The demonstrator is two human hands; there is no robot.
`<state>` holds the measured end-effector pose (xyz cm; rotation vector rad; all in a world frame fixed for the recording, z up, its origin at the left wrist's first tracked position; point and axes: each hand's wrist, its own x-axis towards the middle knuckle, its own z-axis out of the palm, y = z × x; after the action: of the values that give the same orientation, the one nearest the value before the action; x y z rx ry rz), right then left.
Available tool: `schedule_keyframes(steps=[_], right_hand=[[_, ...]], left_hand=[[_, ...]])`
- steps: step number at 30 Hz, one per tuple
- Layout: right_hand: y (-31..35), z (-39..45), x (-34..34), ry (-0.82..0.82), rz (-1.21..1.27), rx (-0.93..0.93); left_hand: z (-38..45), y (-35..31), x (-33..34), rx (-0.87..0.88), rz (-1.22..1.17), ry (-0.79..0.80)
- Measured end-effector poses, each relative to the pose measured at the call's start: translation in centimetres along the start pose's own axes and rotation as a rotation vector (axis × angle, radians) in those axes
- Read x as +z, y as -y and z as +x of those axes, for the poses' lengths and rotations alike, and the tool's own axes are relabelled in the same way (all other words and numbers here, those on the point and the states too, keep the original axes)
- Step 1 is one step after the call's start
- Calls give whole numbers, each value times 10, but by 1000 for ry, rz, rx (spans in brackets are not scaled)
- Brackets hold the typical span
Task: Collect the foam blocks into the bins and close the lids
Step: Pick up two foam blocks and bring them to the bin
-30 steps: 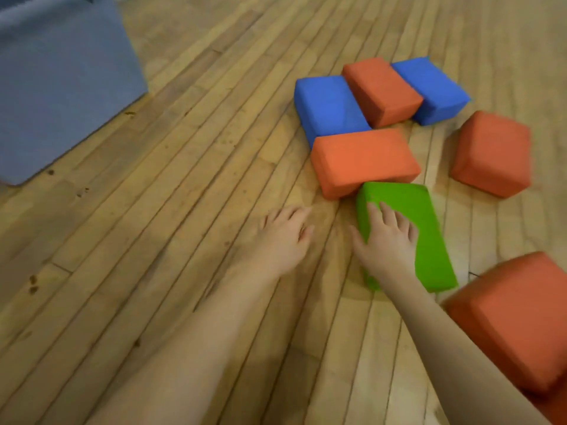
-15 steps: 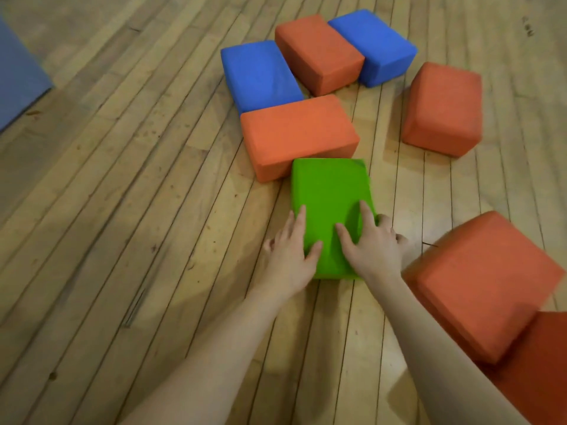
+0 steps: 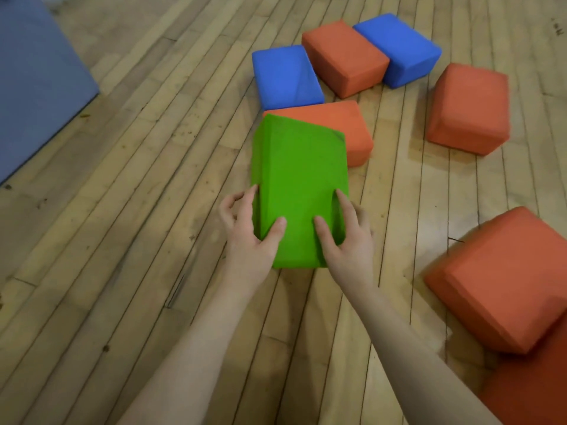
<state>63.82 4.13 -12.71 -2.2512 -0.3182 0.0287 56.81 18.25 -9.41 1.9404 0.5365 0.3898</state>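
Green foam block (image 3: 299, 191): held between both hands above the wooden floor (image 3: 122, 210), its far end tipped up and overlapping the near orange block (image 3: 346, 130); half a second ago it lay flat on the boards.
Left hand (image 3: 248, 237): grips the block's left edge, thumb pressed on the top face, fingers curled down the side; earlier it only rested at the near corner.
Right hand (image 3: 346, 240): grips the right edge, thumb and forefinger on the top face, remaining fingers wrapped round the side.
Near orange block: lies flat just behind the green one, partly hidden by it.
Blue blocks: one (image 3: 287, 76) touches the near orange block's far side; a second (image 3: 399, 47) lies farther back to the right.
Middle orange block (image 3: 345, 56): wedged between the two blue blocks, touching both.
Far-right orange block (image 3: 469, 108): sits alone, apart from the cluster.
Foreground orange blocks: one (image 3: 497, 280), blurred, rests on another (image 3: 534, 391) at the lower right edge.
Blue-grey bin (image 3: 36, 84): stands at the left edge, well apart from the blocks; its lid is out of view; it showed less of itself in the earlier frame.
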Motion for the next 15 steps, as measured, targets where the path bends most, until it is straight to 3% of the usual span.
schedule_keyframes(steps=[6, 11, 13, 15], right_hand=[[-17, -20, -32, -74, -1, 104], [-46, -39, -84, -230, -374, 126], [-66, -48, -104, -308, -480, 234], [-89, -55, -121, -278, -572, 398]], left_hand=[[-1, -34, 25, 64, 79, 200], [-19, -57, 68, 188, 224, 235], [-28, -63, 89, 231, 296, 289], [-33, -69, 109, 240, 374, 334]])
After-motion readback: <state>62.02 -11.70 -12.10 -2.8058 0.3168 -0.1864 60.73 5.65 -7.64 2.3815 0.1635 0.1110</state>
